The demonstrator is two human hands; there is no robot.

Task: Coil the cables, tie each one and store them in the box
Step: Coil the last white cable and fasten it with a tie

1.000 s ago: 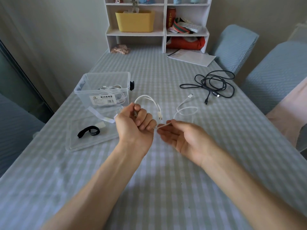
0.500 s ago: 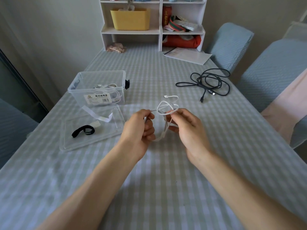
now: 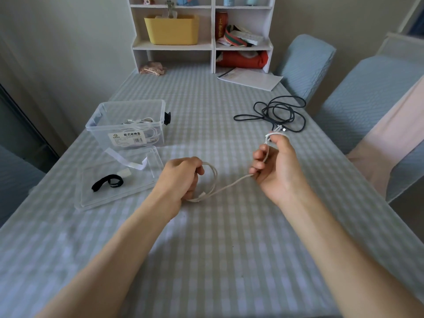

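Both your hands grip the white cable: left hand fisted mid-frame, right hand beside it, bare tablecloth below.

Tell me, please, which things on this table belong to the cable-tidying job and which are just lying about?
Job: white cable held by left hand and right hand; black cable; clear box; black strap.
Lying about: papers; pink cloth; yellow bin.

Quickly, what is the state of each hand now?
Left hand: closed, holding loops of the thin white cable.
Right hand: closed on the same cable.
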